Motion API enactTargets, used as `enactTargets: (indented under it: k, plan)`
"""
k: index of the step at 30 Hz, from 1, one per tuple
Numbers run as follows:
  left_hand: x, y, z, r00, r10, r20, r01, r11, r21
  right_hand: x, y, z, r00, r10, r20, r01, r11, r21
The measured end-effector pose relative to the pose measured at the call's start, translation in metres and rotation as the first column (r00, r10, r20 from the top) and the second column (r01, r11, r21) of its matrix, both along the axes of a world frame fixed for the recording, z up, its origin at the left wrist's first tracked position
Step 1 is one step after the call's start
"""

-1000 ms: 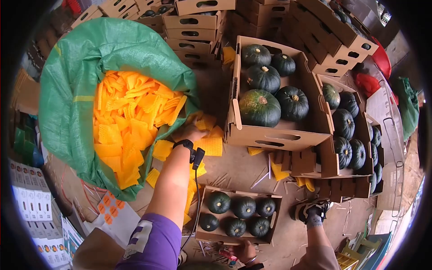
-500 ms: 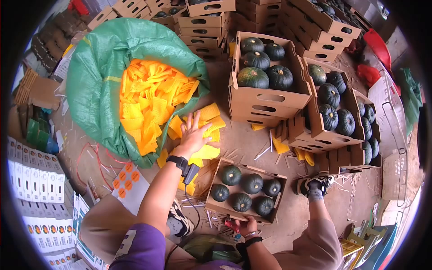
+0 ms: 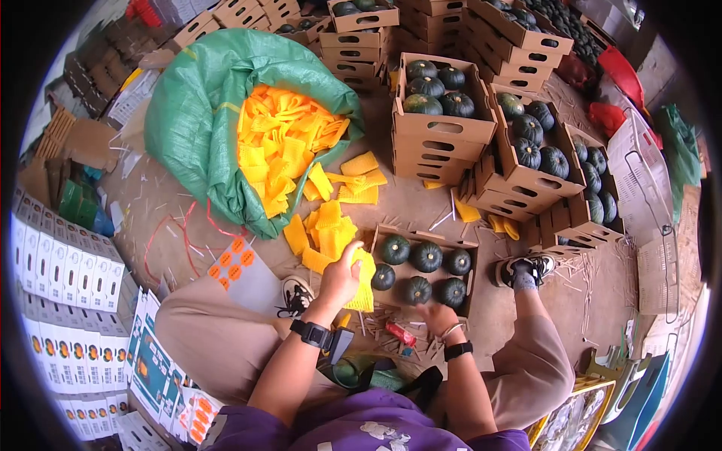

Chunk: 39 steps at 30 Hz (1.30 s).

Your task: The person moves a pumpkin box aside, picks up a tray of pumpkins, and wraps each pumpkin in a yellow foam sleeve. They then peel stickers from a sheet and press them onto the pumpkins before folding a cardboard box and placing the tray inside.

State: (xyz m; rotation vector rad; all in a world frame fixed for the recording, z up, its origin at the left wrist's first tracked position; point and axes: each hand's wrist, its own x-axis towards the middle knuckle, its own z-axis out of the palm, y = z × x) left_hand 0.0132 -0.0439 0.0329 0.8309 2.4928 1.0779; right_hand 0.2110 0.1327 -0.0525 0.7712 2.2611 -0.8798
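Note:
My left hand [image 3: 341, 283] is closed on a yellow foam net sleeve [image 3: 362, 279], which hangs from the fingers beside the near carton's left edge. That low cardboard carton [image 3: 473, 282] lies on the floor before me, with several dark green squashes [image 3: 426, 257] spaced apart inside. My right hand [image 3: 438, 319] is at the carton's near edge, just below the front squashes; its fingers are blurred. More yellow foam sleeves [image 3: 331, 229] lie loose on the floor beyond my left hand. A green woven sack [image 3: 184, 113] stands open behind them, filled with yellow sleeves.
Stacked cartons [image 3: 444, 146] of squashes stand at the back right. A sheet of orange stickers [image 3: 244, 263] lies by my left knee. White printed boxes [image 3: 68, 263] are piled at the left. A red object [image 3: 400, 333] and scattered sticks lie on the floor near my right hand.
My left hand has come back from the loose sleeves toward the carton and now holds one. My right hand has shifted along the carton's near edge. The view has moved too.

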Motion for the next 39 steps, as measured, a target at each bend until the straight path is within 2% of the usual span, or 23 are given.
enactTargets:
  k: [1,2,4,6,8,10,11,12,14,15,16,17,18,19,20,21,25,26,29,32,34,35,39]
  plan:
    - [0.013,-0.001,0.007,0.985,-0.167,0.047,0.164,0.984,0.07,0.008,-0.011,0.015,0.696,-0.534,-0.48,0.314,0.828,-0.465]
    - [0.03,-0.001,0.012,0.941,-0.327,0.089,0.312,0.938,0.151,-0.002,-0.023,0.079,0.534,-0.782,-0.32,0.233,0.5,-0.834]
    - [0.061,-0.003,0.046,0.857,-0.455,0.239,0.434,0.89,0.14,-0.003,-0.032,0.111,0.729,-0.626,-0.278,-0.01,0.396,-0.918]
    - [0.068,-0.006,0.038,0.834,-0.472,0.288,0.433,0.881,0.191,-0.006,-0.054,0.149,0.903,-0.339,-0.265,0.196,0.872,-0.448]
    - [0.069,-0.006,0.025,0.783,-0.428,0.451,0.35,0.903,0.248,0.012,-0.063,0.117,0.824,-0.429,-0.371,0.155,0.799,-0.58]
    - [0.07,-0.015,0.011,0.711,-0.423,0.561,0.349,0.906,0.241,0.023,-0.062,0.088,0.776,-0.501,-0.385,0.075,0.678,-0.731]
    - [0.07,-0.022,0.003,0.426,-0.484,0.765,0.296,0.873,0.387,0.019,-0.057,0.078,0.506,-0.81,-0.298,0.214,0.452,-0.866]
    - [0.072,-0.027,-0.003,0.085,-0.523,0.848,0.185,0.845,0.502,0.024,-0.03,0.076,0.345,-0.939,0.01,0.201,0.064,-0.977]
    - [0.082,-0.023,-0.004,0.142,-0.486,0.862,-0.017,0.87,0.494,0.024,-0.026,0.09,0.414,-0.909,0.049,0.162,0.021,-0.987]
    - [0.078,-0.021,-0.024,0.287,-0.405,0.868,-0.05,0.899,0.436,0.028,-0.033,0.071,0.602,-0.797,0.054,0.097,0.006,-0.995]
    - [0.075,-0.019,-0.036,0.421,-0.313,0.851,-0.089,0.92,0.382,0.019,-0.049,0.078,0.688,-0.697,-0.203,0.1,0.368,-0.924]
    - [0.069,-0.012,-0.034,0.733,-0.114,0.671,-0.005,0.985,0.173,0.012,-0.053,0.074,0.689,-0.569,-0.448,0.288,0.783,-0.551]
    - [0.058,-0.015,-0.049,0.958,-0.063,0.278,0.099,0.988,-0.117,0.005,-0.052,0.068,0.749,-0.324,-0.577,0.406,0.914,0.014]
    - [0.053,-0.018,-0.061,0.826,-0.087,0.557,0.067,0.996,0.056,-0.002,-0.048,0.055,0.65,-0.41,-0.64,0.488,0.871,-0.062]
    - [0.047,-0.016,-0.058,0.618,-0.152,0.772,-0.022,0.977,0.21,-0.013,-0.049,0.051,0.669,-0.273,-0.691,0.389,0.921,0.013]
    - [0.043,-0.018,-0.054,0.2,-0.437,0.877,-0.061,0.888,0.457,-0.023,-0.05,0.042,0.714,-0.161,-0.681,0.263,0.963,0.049]
    - [0.025,-0.014,-0.086,0.275,-0.184,0.944,-0.378,0.882,0.282,-0.071,-0.031,-0.021,0.841,-0.045,-0.54,0.037,0.999,-0.026]
    - [0.015,-0.014,-0.089,0.395,0.106,0.912,-0.422,0.903,0.079,-0.09,-0.031,-0.022,0.895,-0.03,-0.446,0.086,0.991,0.106]
    - [-0.006,-0.019,-0.108,0.438,0.207,0.875,-0.504,0.862,0.049,-0.133,-0.05,-0.062,0.977,0.021,-0.211,0.031,0.971,0.238]
    - [-0.019,-0.024,-0.116,0.6,0.158,0.784,-0.497,0.842,0.21,-0.146,-0.044,-0.067,0.981,-0.103,-0.167,0.115,0.991,0.064]
    - [-0.028,-0.026,-0.105,0.624,0.078,0.778,-0.435,0.861,0.263,-0.131,-0.036,-0.04,0.93,-0.108,-0.35,0.155,0.982,0.108]
    - [-0.032,-0.025,-0.089,0.439,0.056,0.897,-0.366,0.922,0.122,-0.125,-0.035,-0.013,0.899,-0.081,-0.431,0.156,0.978,0.14]
    - [0.0,-0.015,-0.061,0.382,-0.288,0.878,-0.17,0.912,0.373,-0.096,-0.057,0.06,0.7,-0.051,-0.712,-0.06,0.99,-0.13]
